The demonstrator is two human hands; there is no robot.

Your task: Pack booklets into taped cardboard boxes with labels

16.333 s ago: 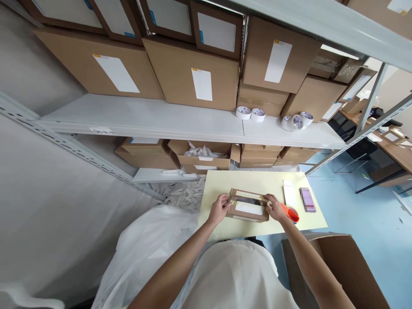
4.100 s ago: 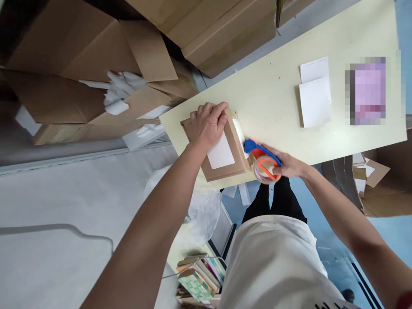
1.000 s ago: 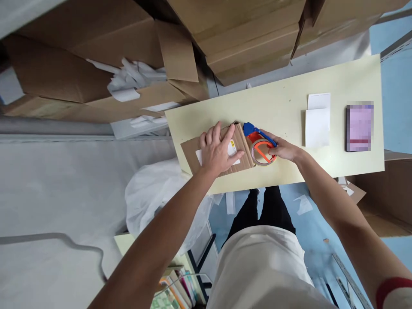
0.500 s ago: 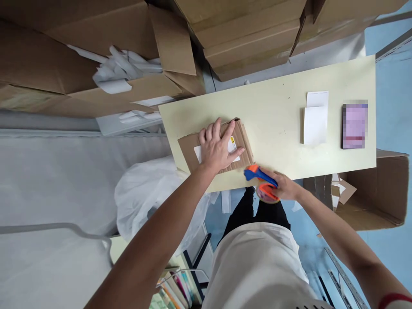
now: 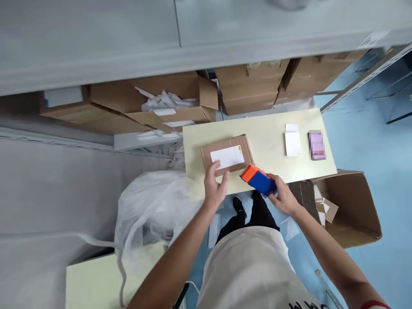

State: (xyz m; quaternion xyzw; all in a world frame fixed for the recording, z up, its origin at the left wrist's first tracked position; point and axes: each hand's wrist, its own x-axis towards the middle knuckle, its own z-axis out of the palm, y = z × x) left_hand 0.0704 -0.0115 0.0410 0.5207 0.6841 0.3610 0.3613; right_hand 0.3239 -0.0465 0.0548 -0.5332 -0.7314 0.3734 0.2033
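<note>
A closed cardboard box [image 5: 207, 156] with a white label [image 5: 228, 157] lies on the pale yellow table [image 5: 267, 128]. My left hand [image 5: 215, 185] hovers at the box's near edge, fingers apart and holding nothing. In my right hand [image 5: 283, 195] is a blue and orange tape dispenser [image 5: 262, 182], gripped by its lower end. The dispenser is just off the box's near right corner, over the table's front edge. Its roll of tape is hidden from this angle.
White slips [image 5: 292, 141] and a blurred purple pack [image 5: 317, 145] lie to the right. An open carton [image 5: 354, 210] with cardboard scraps stands below the table's right end. A grey shelf [image 5: 193, 60] overhangs the back. Translucent plastic sheeting [image 5: 154, 201] bulges at the left.
My left hand has lifted off the box and drawn back toward me, uncovering the label. The dispenser has turned in my right hand, showing its broad blue side. The view has tilted up and back.
</note>
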